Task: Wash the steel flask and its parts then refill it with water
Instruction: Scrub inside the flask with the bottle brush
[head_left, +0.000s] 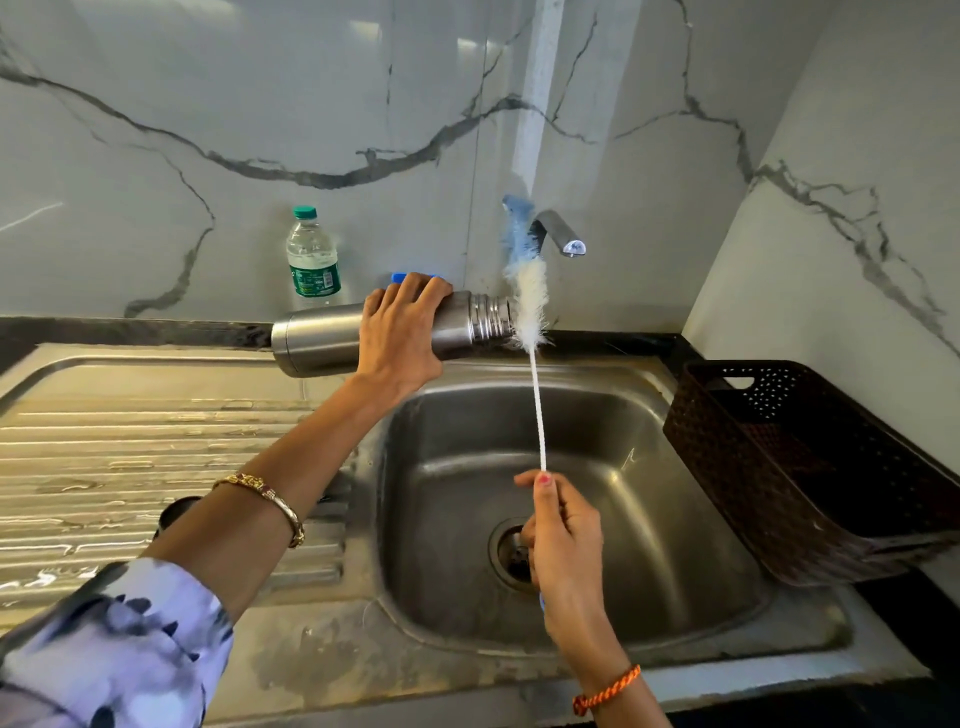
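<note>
My left hand (400, 332) grips the steel flask (322, 338) round its middle and holds it sideways above the sink's back edge, its open threaded mouth (493, 317) pointing right. My right hand (563, 535) holds the thin white handle of a bottle brush (530, 296) over the basin. The brush stands nearly upright, its white and blue bristles just outside the flask's mouth, close to the tap (563, 236). No water runs from the tap.
A steel sink basin (649, 467) with a drain lies below, and a ribbed wet drainboard (156, 441) on the left. A plastic water bottle (311, 260) stands by the marble wall. A dark perforated basket (810, 467) sits at the right. A small dark round part (179, 509) lies on the drainboard.
</note>
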